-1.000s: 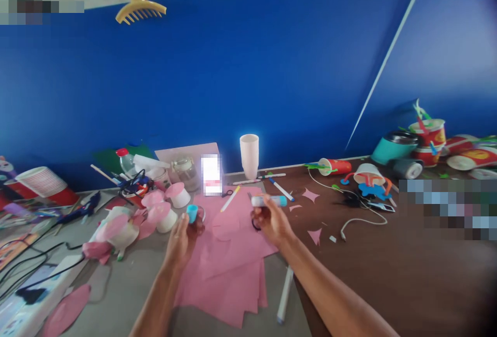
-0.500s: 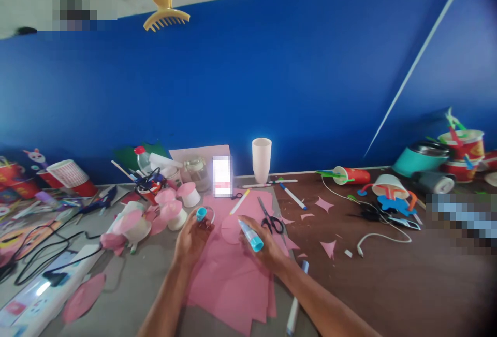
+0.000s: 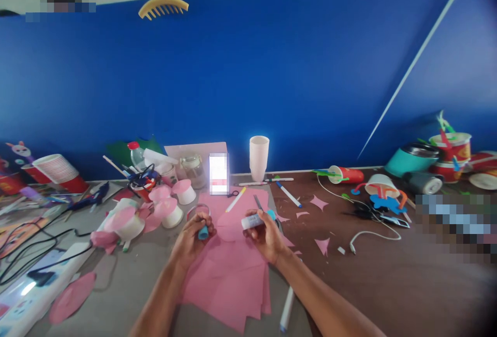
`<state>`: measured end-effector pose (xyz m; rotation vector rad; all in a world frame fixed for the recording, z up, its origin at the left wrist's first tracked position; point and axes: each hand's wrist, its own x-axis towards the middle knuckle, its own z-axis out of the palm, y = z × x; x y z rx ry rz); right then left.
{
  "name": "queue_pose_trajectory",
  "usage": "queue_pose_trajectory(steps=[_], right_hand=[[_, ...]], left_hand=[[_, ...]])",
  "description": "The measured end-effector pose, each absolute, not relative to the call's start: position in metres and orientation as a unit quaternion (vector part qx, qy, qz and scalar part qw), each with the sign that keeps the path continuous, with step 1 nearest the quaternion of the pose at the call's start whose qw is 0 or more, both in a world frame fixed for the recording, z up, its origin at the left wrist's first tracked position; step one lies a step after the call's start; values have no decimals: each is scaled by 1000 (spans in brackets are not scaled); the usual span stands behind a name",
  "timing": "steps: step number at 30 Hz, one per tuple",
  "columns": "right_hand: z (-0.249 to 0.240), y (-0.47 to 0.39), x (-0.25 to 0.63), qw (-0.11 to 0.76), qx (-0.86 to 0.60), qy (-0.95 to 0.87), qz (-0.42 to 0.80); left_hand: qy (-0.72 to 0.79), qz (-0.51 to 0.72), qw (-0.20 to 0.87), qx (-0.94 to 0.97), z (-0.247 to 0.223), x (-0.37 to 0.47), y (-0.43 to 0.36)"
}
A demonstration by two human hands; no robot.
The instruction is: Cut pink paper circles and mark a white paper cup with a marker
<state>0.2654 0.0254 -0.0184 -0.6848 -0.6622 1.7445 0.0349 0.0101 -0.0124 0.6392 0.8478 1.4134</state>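
My left hand [image 3: 189, 239] is closed around a small teal cap [image 3: 203, 232], with the cap's end showing below the fingers. Behind that hand a thin round rim [image 3: 199, 206] shows; what it belongs to is hidden. In my right hand [image 3: 271, 242] a white glue stick [image 3: 252, 221] lies sideways, its pale end toward the left and its teal base at the right. Both hands are held apart over stacked pink paper [image 3: 221, 293]. Between them a pink paper circle [image 3: 229, 220] lies on the stack. My right hand covers most of the scissors [image 3: 258, 202].
Pink-topped white paper cups [image 3: 169, 214] stand at the left, near a power strip [image 3: 58, 275] and black cables. A stack of white cups [image 3: 259, 158] stands by the blue partition [image 3: 252, 78]. Markers [image 3: 288, 194] and pink scraps [image 3: 322, 246] lie at the right.
My right hand has turned the glue stick from slanting toward me to lying sideways. My left hand has tipped the cap downward. The view has shifted slightly.
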Motion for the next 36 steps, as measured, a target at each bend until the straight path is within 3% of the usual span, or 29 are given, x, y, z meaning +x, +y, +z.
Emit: queue_pose_trajectory(steps=[7,19,26,32,36], right_hand=[[-16,27,269,531,-277,-241,764],[-6,9,264,444,-152,-391,792],[-17,24,272,537,-275,-415,681],[-20,23,268,506,-331,-476,638],[-25,19,265,427,-375,-459,683]], left_hand=[[430,562,598,377,-7,45,4],[414,517,588,464,-7,78,-10],[473,552,520,449,-2,64,-4],[482,559,479,475,-10,64,-6],[486,556,472,481,-11,62,-7]])
